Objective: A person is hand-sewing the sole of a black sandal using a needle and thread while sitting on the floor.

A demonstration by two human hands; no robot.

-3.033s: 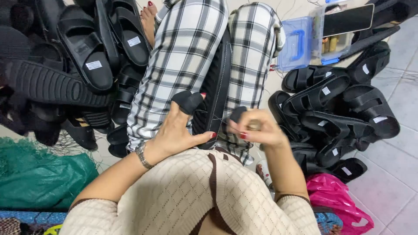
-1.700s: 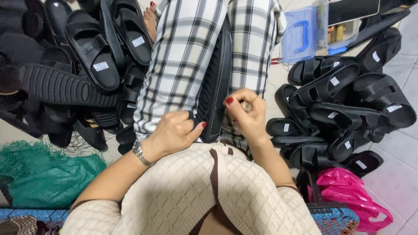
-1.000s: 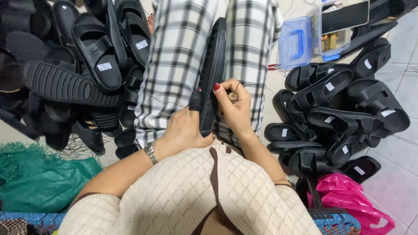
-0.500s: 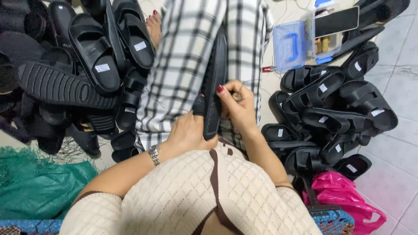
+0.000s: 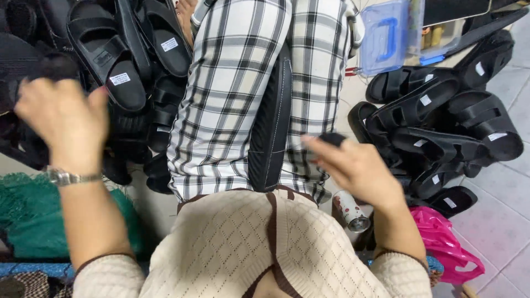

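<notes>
Black sole (image 5: 270, 127) lies lengthwise on lap, untouched; right hand (image 5: 359, 168) nearer, pinching small black piece (image 5: 333, 138); left hand (image 5: 61, 118) clenched in sandal pile (image 5: 127, 72).

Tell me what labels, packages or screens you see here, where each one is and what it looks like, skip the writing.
White sticker labels: small rectangles on insoles of black sandals, left pile.
White tags: small squares on straps of black sandals, right pile.
Clear blue plastic case: rectangular, top right, behind the sandals.
Dark screen: flat, black, at top edge.
Pink plastic bag: crumpled, bottom right floor.
</notes>
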